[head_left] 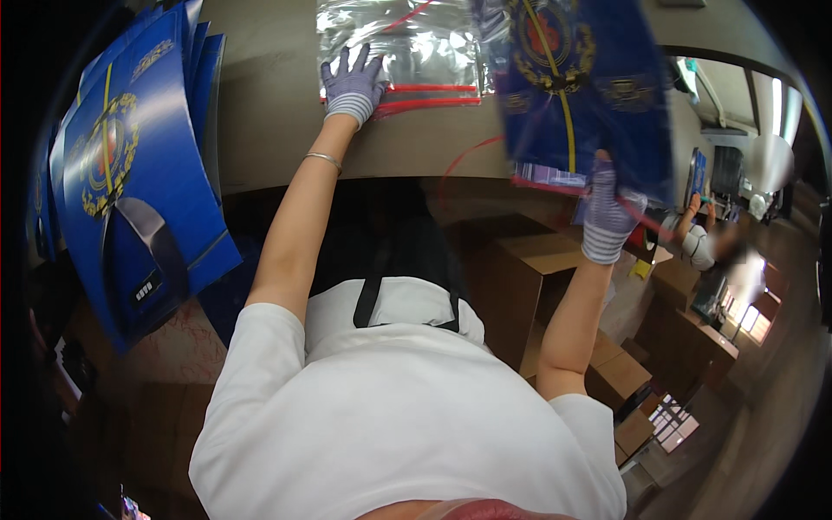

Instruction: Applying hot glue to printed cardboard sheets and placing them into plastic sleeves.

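Observation:
My left hand [352,87], in a grey-purple knit glove with a striped cuff, lies with fingers spread on clear plastic bags [433,56] edged with red strips. My right hand [609,212], gloved the same way, grips the near edge of a flat blue package [589,104] with gold print and a yellow line down it. Clear plastic covers this package, and my thumb shows on top of it while the other fingers are mostly hidden. A thin red strip [459,156] curls over the table edge between my hands.
Several blue printed packages [121,165] lean in a pile at the table's left end. The table [269,113] has its near edge in front of my body. Cardboard boxes [546,251] stand below on the right. Farther right, another person [696,247] has their hands raised.

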The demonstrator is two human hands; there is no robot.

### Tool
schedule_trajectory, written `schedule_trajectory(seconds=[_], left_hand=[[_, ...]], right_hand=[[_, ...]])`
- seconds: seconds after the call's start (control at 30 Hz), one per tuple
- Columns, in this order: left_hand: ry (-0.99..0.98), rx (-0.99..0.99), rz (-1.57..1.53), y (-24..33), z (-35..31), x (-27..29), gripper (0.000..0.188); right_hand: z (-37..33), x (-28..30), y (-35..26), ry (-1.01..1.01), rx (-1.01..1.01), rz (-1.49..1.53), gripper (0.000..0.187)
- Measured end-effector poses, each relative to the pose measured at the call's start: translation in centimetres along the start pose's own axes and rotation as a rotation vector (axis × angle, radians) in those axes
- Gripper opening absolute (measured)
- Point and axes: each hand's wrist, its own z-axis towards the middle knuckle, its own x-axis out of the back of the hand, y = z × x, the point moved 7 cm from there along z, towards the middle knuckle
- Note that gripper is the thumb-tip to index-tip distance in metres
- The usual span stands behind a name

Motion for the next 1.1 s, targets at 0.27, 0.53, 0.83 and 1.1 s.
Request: schedule_trajectory(seconds=[0.27,0.53,0.83,1.1], left_hand=[[0.072,0.488,-1.149,-5.4,-3.5,0.5,0.031],[0.145,-0.260,-0.827,7.8,-8.0,5.3,0.016],[-0.203,-0.069,-0.892,10.8,-3.2,-1.0,0.014],[-0.005,0.011,-1.248,12.2,-2.7,3.8,0.013]], right_hand=[[-10.1,-15.1,6.1,-0.573,0.372,-0.294,0.025],[-15.8,-4.3,30.6,-0.339,-1.528,0.329,0.068],[-20.6,3.8,28.3,0.210,-1.177,0.601,0.020],[-23.6,2.4,10.7,-0.069,-0.720,0.165,0.019]])
